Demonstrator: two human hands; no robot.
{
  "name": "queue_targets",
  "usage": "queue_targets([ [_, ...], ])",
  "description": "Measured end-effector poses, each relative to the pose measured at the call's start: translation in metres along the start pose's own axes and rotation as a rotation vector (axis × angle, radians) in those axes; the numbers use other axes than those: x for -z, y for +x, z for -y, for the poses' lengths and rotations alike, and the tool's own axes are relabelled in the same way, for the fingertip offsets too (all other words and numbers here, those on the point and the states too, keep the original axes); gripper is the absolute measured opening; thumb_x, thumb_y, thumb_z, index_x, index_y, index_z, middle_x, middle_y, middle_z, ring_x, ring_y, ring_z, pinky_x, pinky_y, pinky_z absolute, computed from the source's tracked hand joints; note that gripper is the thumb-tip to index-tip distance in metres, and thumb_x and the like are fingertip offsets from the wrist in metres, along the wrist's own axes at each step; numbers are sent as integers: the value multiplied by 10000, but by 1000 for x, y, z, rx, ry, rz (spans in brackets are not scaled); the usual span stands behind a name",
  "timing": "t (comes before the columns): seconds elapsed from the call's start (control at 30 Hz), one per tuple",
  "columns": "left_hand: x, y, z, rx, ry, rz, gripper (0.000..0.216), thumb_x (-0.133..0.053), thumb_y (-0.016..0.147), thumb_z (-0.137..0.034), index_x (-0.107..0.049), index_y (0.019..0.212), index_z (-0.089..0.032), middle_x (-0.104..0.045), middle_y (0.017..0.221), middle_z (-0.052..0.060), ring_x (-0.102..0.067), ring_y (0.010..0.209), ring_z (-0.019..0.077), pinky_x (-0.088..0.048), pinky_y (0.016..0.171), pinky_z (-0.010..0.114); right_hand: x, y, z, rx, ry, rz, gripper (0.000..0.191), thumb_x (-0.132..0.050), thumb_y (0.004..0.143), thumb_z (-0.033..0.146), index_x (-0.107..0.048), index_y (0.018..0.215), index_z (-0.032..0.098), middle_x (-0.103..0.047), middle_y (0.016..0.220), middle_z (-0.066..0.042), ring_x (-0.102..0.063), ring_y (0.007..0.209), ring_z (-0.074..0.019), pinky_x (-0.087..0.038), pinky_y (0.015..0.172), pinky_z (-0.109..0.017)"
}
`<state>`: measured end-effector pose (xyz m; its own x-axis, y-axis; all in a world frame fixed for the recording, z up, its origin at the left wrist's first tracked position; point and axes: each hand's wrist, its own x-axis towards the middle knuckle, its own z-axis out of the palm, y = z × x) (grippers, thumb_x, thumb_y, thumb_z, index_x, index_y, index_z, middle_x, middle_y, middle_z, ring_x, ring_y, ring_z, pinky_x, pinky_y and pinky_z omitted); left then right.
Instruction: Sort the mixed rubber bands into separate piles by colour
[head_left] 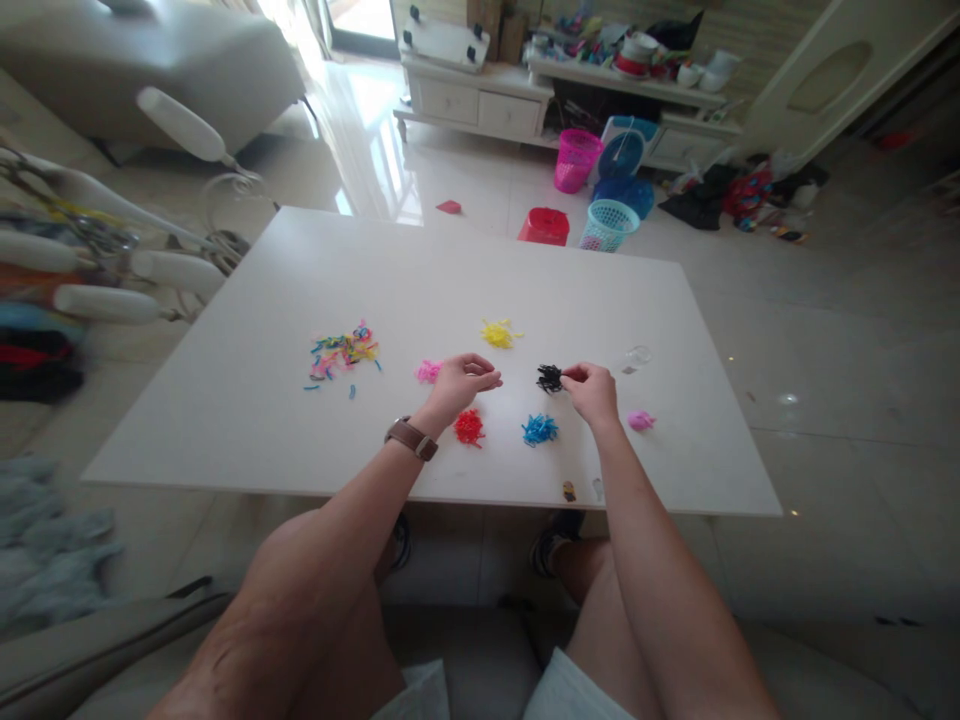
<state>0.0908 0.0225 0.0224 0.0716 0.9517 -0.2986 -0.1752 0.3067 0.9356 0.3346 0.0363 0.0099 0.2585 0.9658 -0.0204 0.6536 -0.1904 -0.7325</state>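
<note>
My left hand [466, 381], with a brown watch at the wrist, hovers over the table with loosely curled fingers and nothing visible in them. It partly covers a pink pile [429, 372]; a red pile [469, 428] lies just below it. My right hand [594, 391] pinches at the right edge of a pile of small black elastic bands [549, 378]. Nearby are a blue pile [540, 430] and a yellow pile [498, 334] of similar small pieces. Farther left lies a mixed-colour heap [345, 350] with a few pieces scattered around it.
The white table [420, 270] also bears a clear object [637, 358], a pinkish-purple lump [641, 420] and a small yellow-brown figure [569, 491] near the front edge. Beyond it stand a red stool [545, 226] and a light-blue basket [609, 222]. White lamp arms [176, 270] reach in at left.
</note>
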Motion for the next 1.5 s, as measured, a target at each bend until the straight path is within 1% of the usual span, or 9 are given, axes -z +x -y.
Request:
queue_targets([
  [0.27, 40, 20, -11, -137, 171, -300, 191, -785, 661, -235, -680, 787, -139, -696, 702, 48, -699, 666, 178, -578, 635, 301, 3, 5, -9, -31, -147, -1, 267, -645, 784, 362, -758, 931, 170, -733, 781, -77, -669, 735, -216, -493, 745, -324],
  [0.4, 62, 27, -17, -248, 189, -405, 161, -761, 656, -229, -677, 762, -140, -693, 697, 48, -701, 683, 187, -576, 651, 306, 1, 8, -6, -43, -93, 19, 290, -625, 790, 390, -737, 956, 181, -726, 805, -71, -674, 742, -213, -502, 735, -317],
  [0.5, 74, 31, -18, -299, 378, -451, 103, -728, 675, -212, -686, 747, -151, -691, 691, 44, -687, 665, 187, -559, 652, 309, -1, 10, -6, -47, -67, 35, 255, -618, 780, 398, -725, 882, 191, -722, 795, -66, -674, 729, -213, -506, 715, -315],
  [0.67, 82, 34, -9, -275, 679, -449, 43, -669, 713, -162, -704, 734, -175, -719, 745, 50, -684, 729, 185, -538, 746, 313, -4, 11, -9, -30, -39, 49, 256, -616, 756, 414, -716, 834, 191, -718, 778, -64, -676, 719, -219, -509, 684, -318],
  [0.93, 95, 36, -5, -228, 826, -423, 157, -611, 736, -128, -742, 801, -185, -750, 838, 72, -687, 831, 199, -523, 807, 304, -4, 13, -15, 12, -35, 71, 275, -609, 746, 414, -714, 816, 170, -724, 777, -88, -689, 720, -231, -521, 677, -330],
  [1.07, 127, 35, -9, -170, 890, -512, 185, -612, 719, -121, -748, 831, -178, -757, 866, 80, -688, 841, 207, -513, 802, 296, -4, 13, -15, 19, -40, 84, 278, -602, 750, 411, -715, 819, 167, -726, 769, -91, -695, 724, -233, -519, 681, -328],
  [1.33, 223, 6, -2, -2, 1114, -712, 259, -657, 721, -188, -743, 963, -156, -727, 986, 115, -650, 915, 250, -496, 852, 344, -3, 11, -12, 22, -42, 109, 278, -598, 747, 421, -710, 806, 173, -725, 767, -89, -695, 734, -235, -514, 676, -325],
  [1.43, 231, 3, 7, -55, 1202, -641, 277, -635, 722, -190, -748, 973, -161, -680, 1096, 134, -622, 1025, 277, -471, 969, 378, -5, 8, -6, 23, -39, 120, 267, -593, 748, 413, -709, 801, 178, -725, 761, -82, -689, 729, -229, -512, 683, -325],
  [1.5, 220, 7, 12, -143, 1217, -551, 280, -584, 774, -209, -739, 1004, -170, -660, 1171, 130, -589, 1125, 275, -432, 1044, 381, -8, 5, 0, 32, -41, 133, 265, -594, 750, 413, -712, 801, 181, -726, 760, -77, -685, 729, -224, -509, 696, -325],
])
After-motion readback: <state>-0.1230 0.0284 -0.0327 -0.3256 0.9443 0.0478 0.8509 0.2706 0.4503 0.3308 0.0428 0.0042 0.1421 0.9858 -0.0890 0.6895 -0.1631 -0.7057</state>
